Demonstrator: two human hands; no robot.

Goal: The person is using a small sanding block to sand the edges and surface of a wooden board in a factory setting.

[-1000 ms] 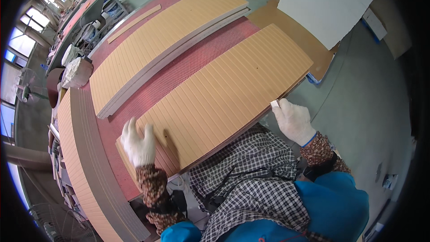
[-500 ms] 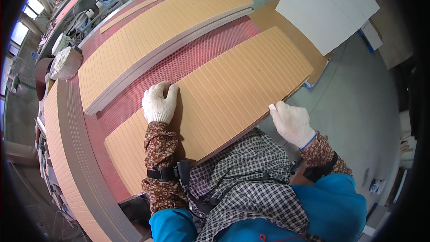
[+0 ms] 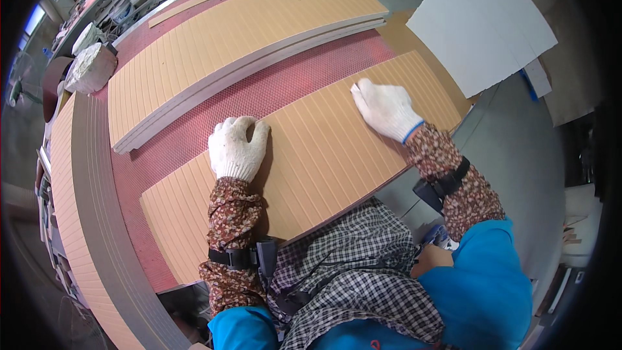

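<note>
Both gloved, flat, fingers loosely together: left hand and right hand pressed on the grooved panel, gripping nothing. Lying on the red surface, long axis left to right, far edge just beyond both hands' fingertips.

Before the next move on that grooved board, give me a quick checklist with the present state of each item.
1. Left hand flat on the grooved board, at its far edge: ok.
2. Right hand flat on the same board, at the far edge: ok.
3. Board lies flat on the red mesh table: ok.
4. Gap between this board and the stack of boards behind it: ok.
5. Near edge of the board within the table: cannot tell, the checked apron hides it.
</note>
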